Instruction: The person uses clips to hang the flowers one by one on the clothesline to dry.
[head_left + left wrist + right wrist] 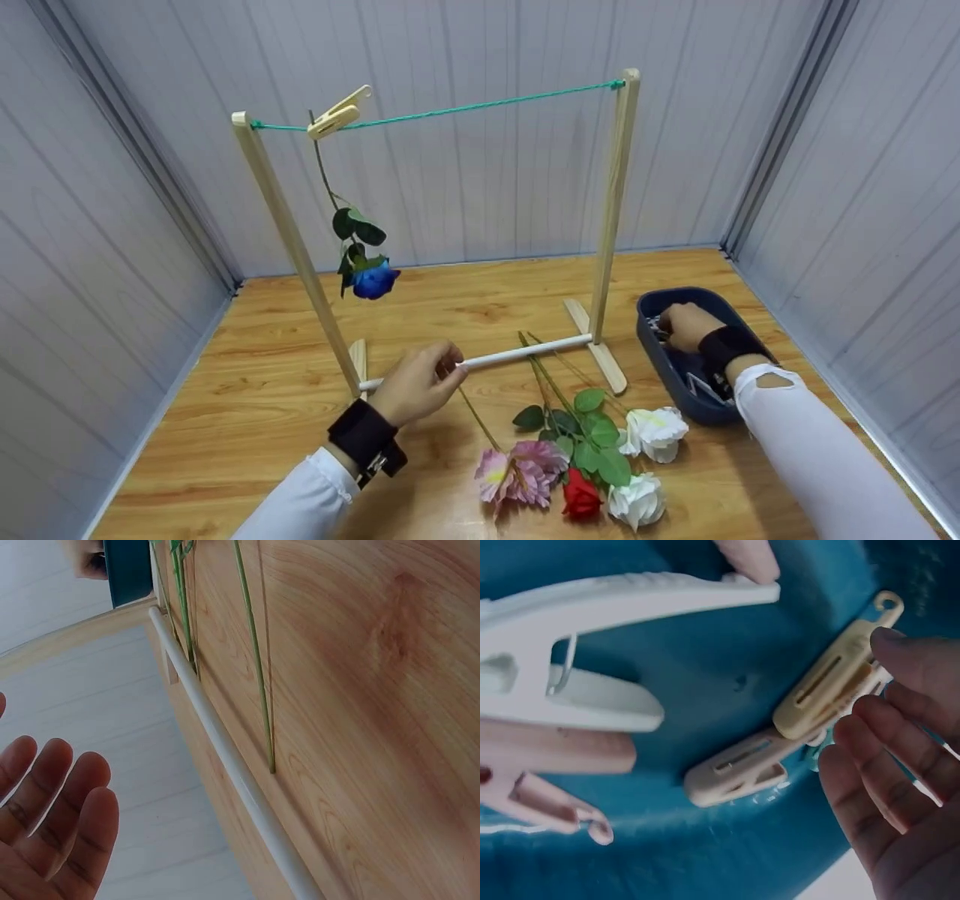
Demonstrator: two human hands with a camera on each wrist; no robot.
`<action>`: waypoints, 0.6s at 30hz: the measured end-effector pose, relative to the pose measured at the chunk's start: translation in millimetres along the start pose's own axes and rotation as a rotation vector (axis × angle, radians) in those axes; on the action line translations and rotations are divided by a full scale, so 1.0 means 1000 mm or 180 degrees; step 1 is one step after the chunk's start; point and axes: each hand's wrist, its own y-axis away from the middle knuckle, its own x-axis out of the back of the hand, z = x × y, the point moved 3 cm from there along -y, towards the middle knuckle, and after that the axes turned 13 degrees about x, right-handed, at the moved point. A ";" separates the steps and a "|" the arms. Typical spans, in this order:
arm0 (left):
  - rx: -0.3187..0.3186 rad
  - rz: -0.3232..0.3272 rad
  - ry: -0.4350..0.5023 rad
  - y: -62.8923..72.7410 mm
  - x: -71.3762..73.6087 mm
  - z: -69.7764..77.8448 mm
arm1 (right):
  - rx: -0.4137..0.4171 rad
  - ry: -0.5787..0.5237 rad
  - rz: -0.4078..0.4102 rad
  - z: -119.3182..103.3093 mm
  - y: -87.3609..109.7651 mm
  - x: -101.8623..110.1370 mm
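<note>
My left hand (420,382) hovers by the white crossbar (532,350) of a wooden stand, fingers loosely bent and holding nothing. Below it, the stem (256,652) of a pink flower (525,472) lies on the floorboards. My right hand (688,328) reaches into a dark blue bin (679,382). There its thumb and fingers are spread around one end of a yellow clothespin (829,671); whether they touch it I cannot tell. A beige clothespin (731,769), a white one (630,607) and a pink one (555,750) lie nearby in the bin.
A green cord (480,107) runs between two wooden posts. On its left end a clothespin (336,120) holds a blue rose (375,279) upside down. A red rose (581,495) and white flowers (637,500) lie in front of the stand. Grey panel walls enclose the wooden surface.
</note>
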 end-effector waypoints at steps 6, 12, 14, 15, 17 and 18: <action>-0.0087 -0.0050 0.0063 -0.003 -0.005 -0.001 | -0.0036 0.0105 0.0033 0.004 -0.003 -0.009; -0.0099 -0.0060 0.0094 -0.001 -0.008 -0.005 | -0.0044 0.0069 -0.0016 0.005 -0.005 -0.014; -0.0085 -0.0064 0.0094 0.000 -0.009 -0.006 | -0.0086 0.0020 -0.0034 0.006 -0.005 -0.014; -0.0080 -0.0066 0.0100 0.000 -0.009 -0.006 | -0.0118 -0.0010 -0.0036 0.007 -0.004 -0.014; -0.0071 -0.0078 0.0102 0.000 -0.010 -0.006 | -0.0201 -0.0090 -0.0066 0.009 -0.002 -0.013; -0.0067 -0.0085 0.0106 -0.001 -0.010 -0.006 | -0.0243 -0.0141 -0.0077 0.010 0.000 -0.012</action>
